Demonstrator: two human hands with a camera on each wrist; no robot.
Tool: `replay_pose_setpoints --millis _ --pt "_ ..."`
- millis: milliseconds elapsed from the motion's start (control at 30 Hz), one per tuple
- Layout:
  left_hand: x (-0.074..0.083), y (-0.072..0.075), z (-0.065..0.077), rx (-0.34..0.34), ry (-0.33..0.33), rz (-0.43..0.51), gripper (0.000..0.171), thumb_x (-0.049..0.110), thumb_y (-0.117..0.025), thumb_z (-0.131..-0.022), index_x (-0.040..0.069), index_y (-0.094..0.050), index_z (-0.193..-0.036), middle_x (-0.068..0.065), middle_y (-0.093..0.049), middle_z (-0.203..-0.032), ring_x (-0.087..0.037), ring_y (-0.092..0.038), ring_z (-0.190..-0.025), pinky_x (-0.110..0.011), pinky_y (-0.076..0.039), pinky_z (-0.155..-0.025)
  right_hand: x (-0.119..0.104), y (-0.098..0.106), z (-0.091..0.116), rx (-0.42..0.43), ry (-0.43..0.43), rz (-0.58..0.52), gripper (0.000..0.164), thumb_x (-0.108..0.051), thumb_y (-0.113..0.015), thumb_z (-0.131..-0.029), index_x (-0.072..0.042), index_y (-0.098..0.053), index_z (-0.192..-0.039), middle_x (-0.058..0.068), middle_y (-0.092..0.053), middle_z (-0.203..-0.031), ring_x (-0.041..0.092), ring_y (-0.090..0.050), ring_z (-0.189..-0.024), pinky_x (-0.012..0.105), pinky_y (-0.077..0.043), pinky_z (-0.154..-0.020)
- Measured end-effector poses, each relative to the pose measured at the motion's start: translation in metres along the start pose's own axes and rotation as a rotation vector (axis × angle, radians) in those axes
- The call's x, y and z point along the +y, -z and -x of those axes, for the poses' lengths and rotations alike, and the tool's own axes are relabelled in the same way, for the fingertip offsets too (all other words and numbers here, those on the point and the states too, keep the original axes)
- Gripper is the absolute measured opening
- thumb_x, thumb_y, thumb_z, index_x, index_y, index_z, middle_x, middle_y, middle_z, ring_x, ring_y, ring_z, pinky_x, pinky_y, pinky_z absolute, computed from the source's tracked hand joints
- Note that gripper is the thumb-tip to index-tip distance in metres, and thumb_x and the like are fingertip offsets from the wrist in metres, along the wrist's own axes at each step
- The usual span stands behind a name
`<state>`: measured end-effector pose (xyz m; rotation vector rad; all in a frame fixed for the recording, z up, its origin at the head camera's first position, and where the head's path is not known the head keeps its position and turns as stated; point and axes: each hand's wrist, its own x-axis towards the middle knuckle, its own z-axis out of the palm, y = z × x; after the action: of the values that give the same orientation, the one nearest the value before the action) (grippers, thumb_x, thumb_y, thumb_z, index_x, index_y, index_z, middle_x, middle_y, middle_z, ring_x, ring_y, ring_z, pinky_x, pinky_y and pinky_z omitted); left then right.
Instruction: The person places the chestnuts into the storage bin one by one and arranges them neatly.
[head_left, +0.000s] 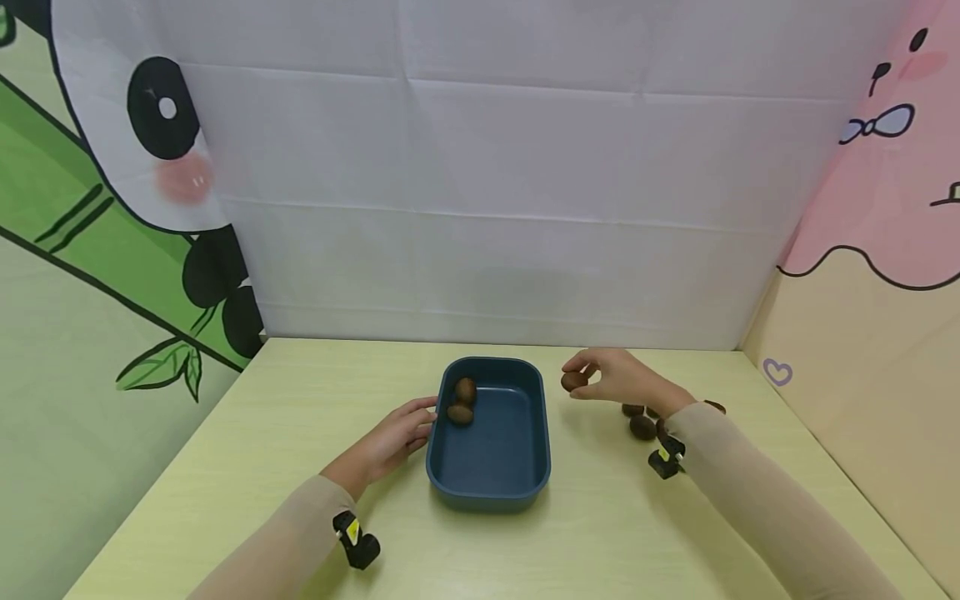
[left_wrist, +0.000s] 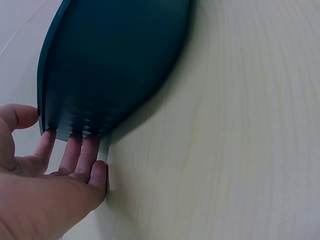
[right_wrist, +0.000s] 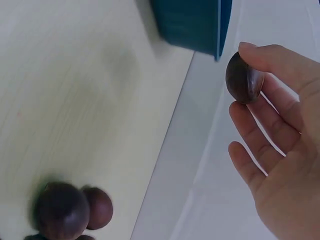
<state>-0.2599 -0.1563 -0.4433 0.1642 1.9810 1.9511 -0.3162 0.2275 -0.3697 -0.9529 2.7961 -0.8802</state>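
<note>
A dark blue tray [head_left: 491, 483] sits mid-table with two brown chestnuts [head_left: 462, 400] in its far left corner. My left hand [head_left: 397, 433] rests against the tray's left wall [left_wrist: 90, 90], straight fingers [left_wrist: 75, 150] touching it. My right hand [head_left: 611, 375] hovers just right of the tray and pinches one chestnut [head_left: 573, 381] between thumb and fingertips; the right wrist view shows that chestnut [right_wrist: 244, 79] at the fingertips, near the tray's corner [right_wrist: 192, 25].
Several loose chestnuts [head_left: 641, 425] lie on the pale wooden table [head_left: 262, 433] under my right wrist, also seen as dark chestnuts [right_wrist: 67, 210] in the right wrist view. A white cloth backdrop [head_left: 487, 183] closes the far edge; printed panels stand at both sides.
</note>
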Motion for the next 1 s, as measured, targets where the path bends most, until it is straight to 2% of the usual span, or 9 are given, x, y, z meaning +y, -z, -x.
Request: replay_pose_setpoints --millis 200,400,633,900,1000 --pt "-0.001 0.001 -0.002 0.016 0.006 0.005 0.057 0.017 -0.047 -0.101 0.001 -0.032 -0.153 -0.024 -0.049 -0.145 -0.036 -0.049 -0.133 -0.050 -0.029 -0.115 -0.020 -0.008 -0.005 0.013 0.094 -0.034 0.037 -0.018 -0.079 -0.087 -0.011 -0.070 -0.121 -0.005 -0.069 -0.109 0.014 -0.066 -0.095 0.042 -0.051 -0.089" --pt "-0.003 0.001 -0.004 0.021 0.012 0.008 0.056 0.017 -0.048 -0.100 0.001 -0.034 -0.152 -0.023 -0.050 -0.143 -0.035 -0.050 -0.132 -0.050 -0.030 -0.115 -0.038 -0.024 -0.011 -0.007 0.138 -0.097 0.039 -0.016 -0.079 -0.087 -0.008 -0.068 -0.124 -0.003 -0.067 -0.112 0.013 -0.065 -0.096 0.045 -0.051 -0.093" --pt "-0.003 0.002 -0.004 0.009 0.001 0.016 0.057 0.016 -0.048 -0.101 0.001 -0.032 -0.153 -0.024 -0.050 -0.144 -0.035 -0.050 -0.132 -0.049 -0.030 -0.115 -0.049 -0.052 -0.023 -0.026 0.196 -0.145 0.038 -0.018 -0.078 -0.088 -0.011 -0.067 -0.124 -0.003 -0.066 -0.115 0.012 -0.065 -0.101 0.043 -0.053 -0.093" --pt "-0.004 0.002 -0.004 0.008 0.000 0.012 0.055 0.017 -0.046 -0.102 0.001 -0.033 -0.153 -0.024 -0.050 -0.143 -0.034 -0.051 -0.131 -0.049 -0.031 -0.114 -0.061 -0.084 -0.037 -0.042 0.236 -0.143 0.038 -0.017 -0.079 -0.088 -0.006 -0.067 -0.123 0.002 -0.065 -0.116 0.016 -0.065 -0.102 0.044 -0.054 -0.091" --pt "-0.004 0.002 -0.004 0.003 0.002 0.021 0.054 0.016 -0.046 -0.101 0.002 -0.033 -0.152 -0.023 -0.050 -0.144 -0.034 -0.051 -0.132 -0.048 -0.031 -0.114 -0.067 -0.095 -0.042 -0.045 0.236 -0.114 0.037 -0.017 -0.079 -0.088 -0.008 -0.068 -0.122 0.001 -0.066 -0.113 0.015 -0.064 -0.101 0.043 -0.053 -0.091"
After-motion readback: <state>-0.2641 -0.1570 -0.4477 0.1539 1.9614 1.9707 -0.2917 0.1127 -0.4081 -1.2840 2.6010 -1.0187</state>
